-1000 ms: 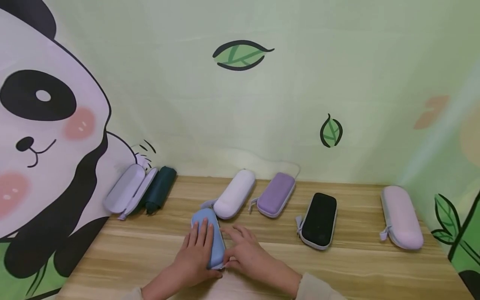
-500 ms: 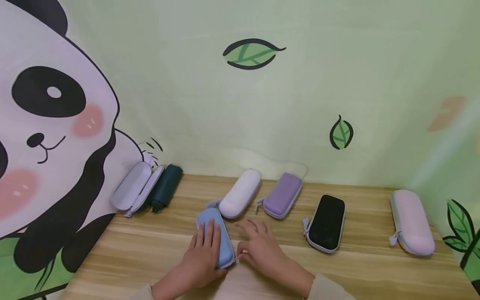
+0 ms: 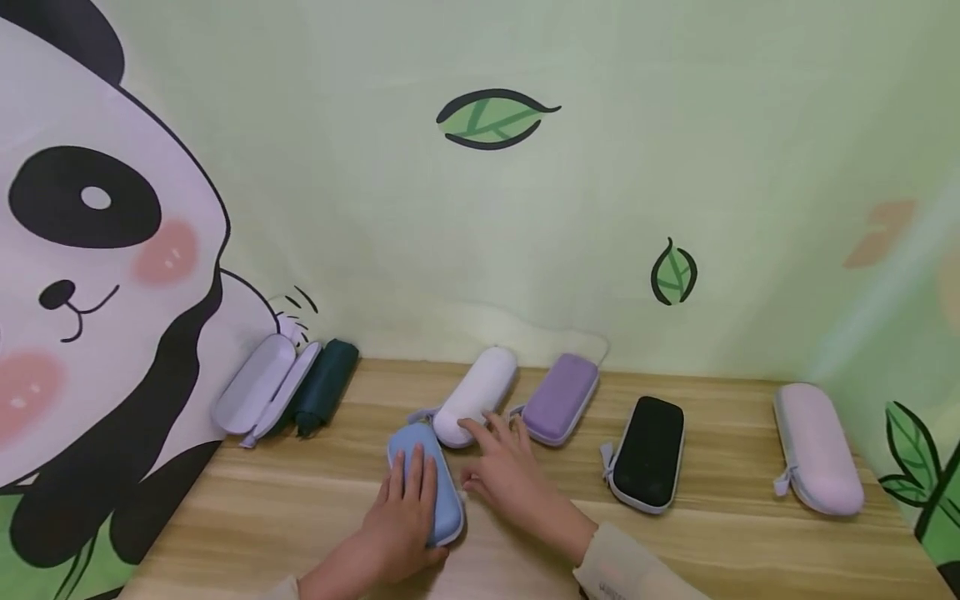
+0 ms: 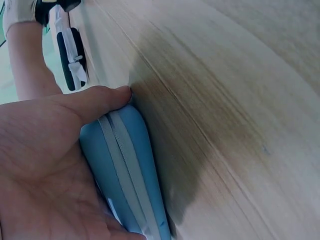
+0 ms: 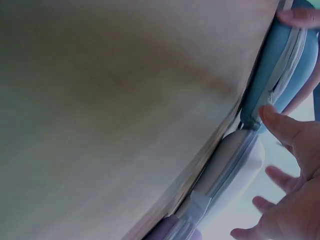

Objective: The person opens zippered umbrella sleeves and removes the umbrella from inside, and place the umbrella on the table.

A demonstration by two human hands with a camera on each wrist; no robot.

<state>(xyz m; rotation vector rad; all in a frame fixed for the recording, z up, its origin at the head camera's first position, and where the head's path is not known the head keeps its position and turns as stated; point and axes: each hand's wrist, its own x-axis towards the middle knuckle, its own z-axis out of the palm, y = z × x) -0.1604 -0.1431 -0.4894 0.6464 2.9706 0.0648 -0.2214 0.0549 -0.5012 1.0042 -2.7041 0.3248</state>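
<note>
A light blue zippered hard case (image 3: pixel 446 504) lies on the wooden table, its pale zip band (image 4: pixel 131 170) showing along the side in the left wrist view. My left hand (image 3: pixel 397 517) rests on it, straight fingers flat across the top and thumb against the near end. My right hand (image 3: pixel 521 483) is at the case's right side, thumb and forefinger pinching the small zipper pull (image 5: pixel 270 97); its other fingers are spread. Just beyond stands a white zippered case (image 3: pixel 480 392), overlapped by the right fingertips in the head view.
Right of the white case lie a purple case (image 3: pixel 561 400), a black case (image 3: pixel 648 454) and a pink case (image 3: pixel 817 450). At the back left, an unzipped lavender case (image 3: pixel 258 387) lies beside a dark green rolled bundle (image 3: pixel 327 387) resembling a folded umbrella. A printed cloth (image 3: pixel 375 208) hangs behind.
My right hand has moved away from me along the blue case's right side, from its near corner towards the white case, drawing the zipper pull. My left hand has stayed on the case.
</note>
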